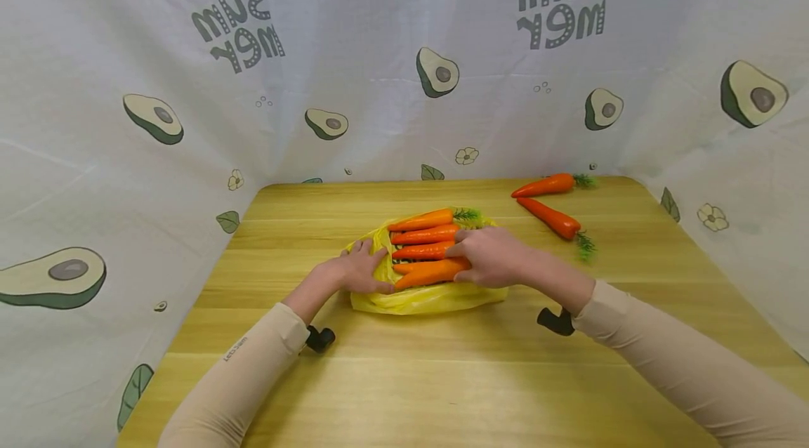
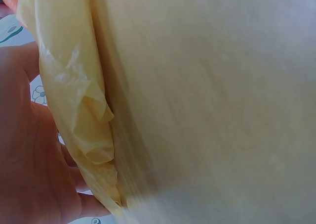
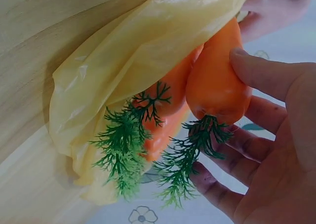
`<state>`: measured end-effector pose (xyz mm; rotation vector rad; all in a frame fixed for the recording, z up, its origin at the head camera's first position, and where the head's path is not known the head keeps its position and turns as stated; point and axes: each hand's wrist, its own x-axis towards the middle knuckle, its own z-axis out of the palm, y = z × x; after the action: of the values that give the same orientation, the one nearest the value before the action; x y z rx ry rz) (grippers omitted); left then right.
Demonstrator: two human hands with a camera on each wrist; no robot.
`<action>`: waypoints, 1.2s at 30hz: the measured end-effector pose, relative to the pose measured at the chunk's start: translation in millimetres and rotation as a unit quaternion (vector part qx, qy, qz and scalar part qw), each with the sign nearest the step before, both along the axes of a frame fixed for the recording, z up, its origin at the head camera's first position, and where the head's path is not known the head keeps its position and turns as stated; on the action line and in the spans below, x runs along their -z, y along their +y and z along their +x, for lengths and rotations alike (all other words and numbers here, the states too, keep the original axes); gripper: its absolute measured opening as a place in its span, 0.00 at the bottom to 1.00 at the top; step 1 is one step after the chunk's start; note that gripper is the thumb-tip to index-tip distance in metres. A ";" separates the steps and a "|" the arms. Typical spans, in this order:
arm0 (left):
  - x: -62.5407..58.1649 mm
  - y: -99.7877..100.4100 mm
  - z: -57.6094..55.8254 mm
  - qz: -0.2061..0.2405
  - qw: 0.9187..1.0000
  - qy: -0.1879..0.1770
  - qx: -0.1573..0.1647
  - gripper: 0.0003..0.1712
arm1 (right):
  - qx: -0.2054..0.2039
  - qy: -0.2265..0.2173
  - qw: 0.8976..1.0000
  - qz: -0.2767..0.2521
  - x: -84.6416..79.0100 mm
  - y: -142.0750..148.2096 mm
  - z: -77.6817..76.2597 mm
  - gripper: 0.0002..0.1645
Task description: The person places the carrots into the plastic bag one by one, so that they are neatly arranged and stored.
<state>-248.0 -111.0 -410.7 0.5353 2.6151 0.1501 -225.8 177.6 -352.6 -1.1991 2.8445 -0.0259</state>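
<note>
A yellow plastic bag (image 1: pixel 430 302) lies on the table with several orange carrots in a row on it, among them a far carrot (image 1: pixel 422 220) with a green top. My left hand (image 1: pixel 362 268) rests on the bag's left side, fingers spread; in the left wrist view they lie against the crumpled bag edge (image 2: pixel 74 85). At the carrots' leafy ends is my right hand (image 1: pixel 491 258). In the right wrist view its thumb presses the thick end of a carrot (image 3: pixel 217 80), with fingers on the other side. Green fronds (image 3: pixel 185 159) hang from that end.
Two more carrots lie at the back right of the wooden table (image 1: pixel 417 378): an upper carrot (image 1: pixel 546 185) and a lower carrot (image 1: pixel 553 218). A white cloth (image 1: pixel 379 34) printed with avocados hangs behind and beside the table.
</note>
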 end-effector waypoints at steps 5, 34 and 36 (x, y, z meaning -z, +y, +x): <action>-0.2 0.3 1.1 0.005 1.000 -0.004 -0.003 0.53 | 0.002 -0.003 1.000 -0.023 0.2 0.6 -3.9 0.26; 1.6 1.9 2.1 0.003 1.000 0.013 -0.009 0.52 | 0.048 0.031 0.998 -0.011 9.5 -1.5 -29.9 0.27; 1.9 2.0 2.3 0.001 1.000 0.014 -0.008 0.52 | 0.044 0.032 0.998 -0.010 9.2 -1.9 -30.2 0.27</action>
<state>-245.8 -109.1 -412.6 0.5206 2.6480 0.1513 -256.0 175.7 -361.8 -1.0956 2.9581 -0.0213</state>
